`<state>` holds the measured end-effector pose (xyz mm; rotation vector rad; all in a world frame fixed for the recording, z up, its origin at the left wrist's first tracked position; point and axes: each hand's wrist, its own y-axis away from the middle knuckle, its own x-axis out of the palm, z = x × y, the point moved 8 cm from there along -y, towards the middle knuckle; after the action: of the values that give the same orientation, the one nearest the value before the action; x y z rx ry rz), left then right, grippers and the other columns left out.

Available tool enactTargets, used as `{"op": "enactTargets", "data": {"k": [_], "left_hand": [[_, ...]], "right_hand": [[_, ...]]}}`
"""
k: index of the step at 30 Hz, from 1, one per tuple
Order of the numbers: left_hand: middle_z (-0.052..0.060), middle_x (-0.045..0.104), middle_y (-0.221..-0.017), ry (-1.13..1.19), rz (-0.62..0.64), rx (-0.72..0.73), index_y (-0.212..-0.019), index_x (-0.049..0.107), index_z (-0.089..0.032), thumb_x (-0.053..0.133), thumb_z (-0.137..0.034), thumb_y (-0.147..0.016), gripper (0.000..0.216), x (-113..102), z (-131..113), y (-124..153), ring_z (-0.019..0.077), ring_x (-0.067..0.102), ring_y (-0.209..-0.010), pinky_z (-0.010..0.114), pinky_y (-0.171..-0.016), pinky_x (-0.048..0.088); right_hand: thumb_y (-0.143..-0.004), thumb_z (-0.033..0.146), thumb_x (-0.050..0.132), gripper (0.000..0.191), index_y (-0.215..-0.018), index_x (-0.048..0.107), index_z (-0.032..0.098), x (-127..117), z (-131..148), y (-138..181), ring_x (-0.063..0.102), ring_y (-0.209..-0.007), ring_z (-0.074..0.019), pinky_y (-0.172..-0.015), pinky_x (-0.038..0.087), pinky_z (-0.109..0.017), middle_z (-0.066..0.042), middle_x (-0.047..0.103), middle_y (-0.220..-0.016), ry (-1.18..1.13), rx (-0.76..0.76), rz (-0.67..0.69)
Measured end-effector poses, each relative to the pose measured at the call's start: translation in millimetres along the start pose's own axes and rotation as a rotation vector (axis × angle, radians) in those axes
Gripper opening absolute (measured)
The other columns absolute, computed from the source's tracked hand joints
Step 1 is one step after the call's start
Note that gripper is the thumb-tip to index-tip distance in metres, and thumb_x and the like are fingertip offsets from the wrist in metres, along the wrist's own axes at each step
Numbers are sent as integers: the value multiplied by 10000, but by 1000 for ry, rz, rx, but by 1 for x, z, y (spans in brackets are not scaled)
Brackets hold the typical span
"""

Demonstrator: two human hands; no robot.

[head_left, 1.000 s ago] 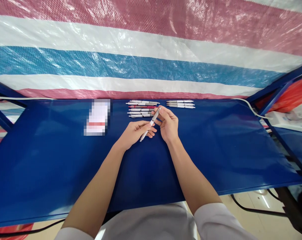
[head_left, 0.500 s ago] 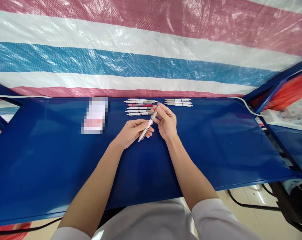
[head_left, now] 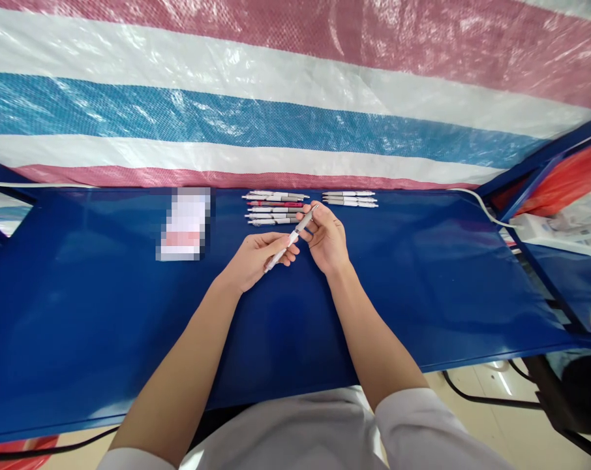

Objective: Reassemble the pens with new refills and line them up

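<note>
Both my hands hold one white pen slanted above the blue table. My left hand pinches its lower end, fingers closed round the barrel. My right hand grips the upper grey end between thumb and fingers. Just behind my hands lies a row of several pens, one of them pink. Right of that, three more white pens lie side by side near the table's back edge.
A blurred white and pink card or packet lies on the table to the left. A striped plastic tarp hangs behind. At the right, a white cable leads to a power strip on another blue frame.
The pen's lower end has swung a little to the left, so it lies flatter between my hands. The view has shifted slightly.
</note>
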<state>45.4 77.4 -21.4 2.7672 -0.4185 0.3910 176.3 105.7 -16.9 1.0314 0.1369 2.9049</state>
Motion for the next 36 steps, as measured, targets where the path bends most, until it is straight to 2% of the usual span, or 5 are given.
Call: {"op": "enactTargets", "data": {"k": [11,16,20,27,36], "left_hand": [[39,742,-856,-262,-141,289,-1029,736,-182,810,-364,-715,371,-3,-9,-3,160,662,-729,311,-724,552],[35,729,-930,-417,-254,425,-949,735,-198,776,-339,-740,255,-3,-15,1,181,683,-816,312,-762,569],[30,732,-887,-391,-250,366,-939,756,-199,787,-350,-728,261,-7,-14,0,170,676,-739,316,-731,573],[67,754,-880,-32,-25,22,-940,780,-180,861,-388,-654,362,-2,8,-6,163,681,-733,340,-773,570],[46,750,-846,-208,-153,246,-931,742,-164,830,-366,-694,324,-6,-10,-3,164,682,-700,345,-764,573]], "right_hand": [[-635,300,827,276,-869,684,263,-9,8,1,699,-759,-110,-623,596,-213,71,673,-803,98,-113,-107],[-629,323,829,290,-879,697,257,-12,7,1,689,-806,-120,-649,612,-230,49,708,-867,170,-121,-148],[-614,328,835,291,-857,698,245,-11,7,2,697,-842,-133,-661,621,-249,31,737,-961,176,-109,-168],[-665,314,794,273,-926,723,269,-4,5,2,733,-839,-148,-648,614,-238,41,761,-920,94,-18,-3],[-649,338,817,262,-879,714,268,-11,5,-1,706,-838,-120,-688,613,-235,52,738,-958,154,-60,-85]]}}
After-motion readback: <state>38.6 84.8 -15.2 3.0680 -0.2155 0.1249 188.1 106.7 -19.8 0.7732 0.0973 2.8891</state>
